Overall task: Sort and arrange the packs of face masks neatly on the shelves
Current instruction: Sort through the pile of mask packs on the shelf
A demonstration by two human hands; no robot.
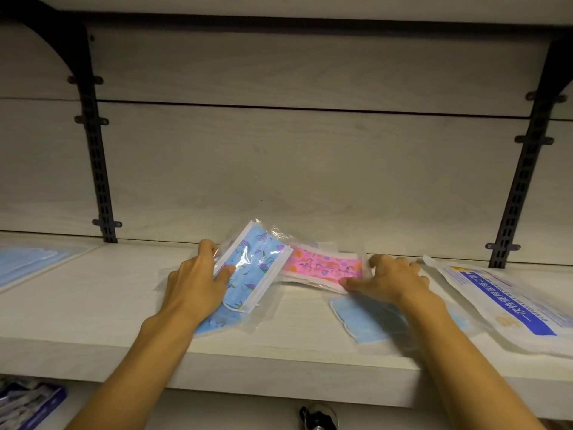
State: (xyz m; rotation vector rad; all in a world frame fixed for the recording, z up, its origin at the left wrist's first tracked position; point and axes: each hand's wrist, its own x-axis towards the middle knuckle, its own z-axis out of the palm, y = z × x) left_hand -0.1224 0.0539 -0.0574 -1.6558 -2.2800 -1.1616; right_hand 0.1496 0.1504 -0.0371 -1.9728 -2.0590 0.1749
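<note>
On the pale wooden shelf (279, 349) my left hand (198, 280) grips a clear pack of blue patterned masks (257, 265) by its left edge, tilted up off the shelf. Beneath it lies another blue pack (214, 324). To the right my right hand (387, 279) pinches the right end of a pink patterned pack (322, 265), thumb on its front corner. A plain blue pack (362, 324) lies flat under my right wrist.
A large white pack with a blue band (508, 308) lies at the right. Plain blue masks (28, 262) sit on the far left of the shelf. Black slotted brackets (99, 181) flank the back panel. A blue box (28, 405) shows on the lower shelf.
</note>
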